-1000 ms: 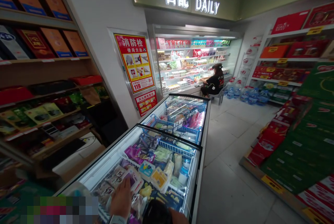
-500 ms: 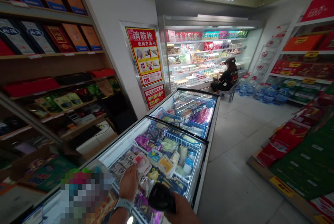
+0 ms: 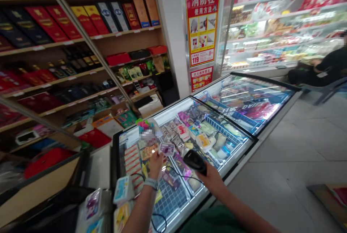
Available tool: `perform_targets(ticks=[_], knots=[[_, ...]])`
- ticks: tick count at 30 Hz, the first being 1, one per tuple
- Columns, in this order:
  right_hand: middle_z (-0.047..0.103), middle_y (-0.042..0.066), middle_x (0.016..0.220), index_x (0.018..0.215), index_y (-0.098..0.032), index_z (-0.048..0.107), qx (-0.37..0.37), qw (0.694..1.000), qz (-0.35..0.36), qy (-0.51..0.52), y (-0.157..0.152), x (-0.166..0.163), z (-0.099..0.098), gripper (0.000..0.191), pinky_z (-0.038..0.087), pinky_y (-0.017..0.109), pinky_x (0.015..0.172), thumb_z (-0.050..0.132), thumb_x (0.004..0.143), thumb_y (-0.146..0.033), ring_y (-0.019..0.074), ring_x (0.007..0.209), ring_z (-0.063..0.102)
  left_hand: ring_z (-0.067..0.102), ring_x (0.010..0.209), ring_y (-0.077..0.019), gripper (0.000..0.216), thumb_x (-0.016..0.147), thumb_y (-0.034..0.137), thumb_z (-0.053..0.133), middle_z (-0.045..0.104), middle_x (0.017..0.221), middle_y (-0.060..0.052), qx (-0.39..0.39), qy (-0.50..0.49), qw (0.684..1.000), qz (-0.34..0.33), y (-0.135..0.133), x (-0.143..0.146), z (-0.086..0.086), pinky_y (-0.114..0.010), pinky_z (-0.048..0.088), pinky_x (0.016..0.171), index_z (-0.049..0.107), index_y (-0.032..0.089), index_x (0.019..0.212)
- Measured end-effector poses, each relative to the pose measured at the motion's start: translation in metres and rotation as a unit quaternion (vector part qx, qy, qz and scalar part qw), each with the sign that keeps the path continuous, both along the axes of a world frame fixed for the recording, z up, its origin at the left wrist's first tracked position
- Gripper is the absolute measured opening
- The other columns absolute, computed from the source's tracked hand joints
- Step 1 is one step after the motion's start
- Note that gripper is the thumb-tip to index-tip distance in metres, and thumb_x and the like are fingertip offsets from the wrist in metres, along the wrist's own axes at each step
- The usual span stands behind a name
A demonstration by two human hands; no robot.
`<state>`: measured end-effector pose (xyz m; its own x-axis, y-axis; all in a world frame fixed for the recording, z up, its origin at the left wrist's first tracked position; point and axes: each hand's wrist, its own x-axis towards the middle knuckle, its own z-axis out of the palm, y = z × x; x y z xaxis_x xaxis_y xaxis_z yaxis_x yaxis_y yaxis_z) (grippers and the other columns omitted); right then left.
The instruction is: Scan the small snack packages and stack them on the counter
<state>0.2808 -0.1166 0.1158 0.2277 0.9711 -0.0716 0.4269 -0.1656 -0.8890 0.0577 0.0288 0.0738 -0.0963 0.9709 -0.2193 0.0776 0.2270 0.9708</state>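
My left hand [image 3: 156, 164], with a grey watch band at the wrist, is over the near left part of the chest freezer [image 3: 251, 149]. Its fingers are closed on the edge of a small clear tub with a purple label [image 3: 167, 149]. My right hand [image 3: 211, 177] grips a black barcode scanner [image 3: 194, 161], its head pointing left above the freezer. A thin black cable loops between my two hands. Below lie a red-labelled tub [image 3: 183, 132], a yellow-labelled tub [image 3: 203, 141] and bagged frozen goods among wire baskets.
Stacked tubs [image 3: 124, 189] stand at the freezer's near left corner. Shelves with boxed goods [image 3: 108, 17] rise on the left. A fire-hydrant poster [image 3: 202, 25] hangs on the pillar. A seated person [image 3: 329, 64] is at the lit refrigerated display on the right.
The view has swung left and down, showing more shelves and the near tubs. My left hand, before over the tubs in the freezer, now holds the purple-labelled tub. The scanner stays in my right hand.
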Motion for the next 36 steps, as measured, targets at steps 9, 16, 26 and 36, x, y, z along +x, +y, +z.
perform_targets(ticks=[9,16,26,36], knots=[[0.073,0.008,0.090,0.104,-0.016,0.063,-0.032,0.998,0.025,-0.048,0.005,-0.006,-0.001,0.034,0.050,0.036,0.078,0.055,0.076,-0.035,0.0278,0.090,0.068,0.065,0.075,-0.0140,0.056,0.063,0.040,0.079,0.067,0.088,-0.004,-0.037,-0.181,0.982,0.046,-0.059,-0.031,0.004,-0.027,0.050,0.071,0.057,0.020,0.110],[0.072,0.008,0.089,0.101,-0.018,0.064,-0.015,0.998,0.014,-0.059,0.013,-0.005,0.001,0.034,0.051,0.033,0.074,0.056,0.077,-0.040,0.0267,0.087,0.068,0.059,0.068,-0.0084,0.070,0.062,0.033,0.082,0.065,0.091,-0.002,-0.079,-0.263,0.960,0.052,-0.097,-0.034,0.008,-0.021,0.047,0.064,0.054,0.023,0.125],[0.073,0.010,0.088,0.097,-0.016,0.065,0.012,0.999,0.044,-0.024,0.017,-0.014,0.017,0.038,0.052,0.036,0.075,0.058,0.075,-0.045,0.0284,0.085,0.068,0.055,0.062,-0.0069,0.078,0.064,0.034,0.082,0.063,0.082,0.000,-0.130,-0.309,0.942,0.004,-0.124,-0.006,0.005,-0.020,0.046,0.060,0.047,0.023,0.133],[0.073,0.008,0.092,0.101,-0.017,0.064,0.032,0.996,0.077,-0.008,0.017,-0.019,0.016,0.036,0.052,0.037,0.080,0.058,0.076,-0.041,0.0276,0.089,0.067,0.056,0.066,-0.0086,0.082,0.063,0.032,0.081,0.061,0.090,-0.003,-0.127,-0.279,0.952,-0.022,-0.123,0.022,0.007,-0.024,0.050,0.065,0.044,0.020,0.134]])
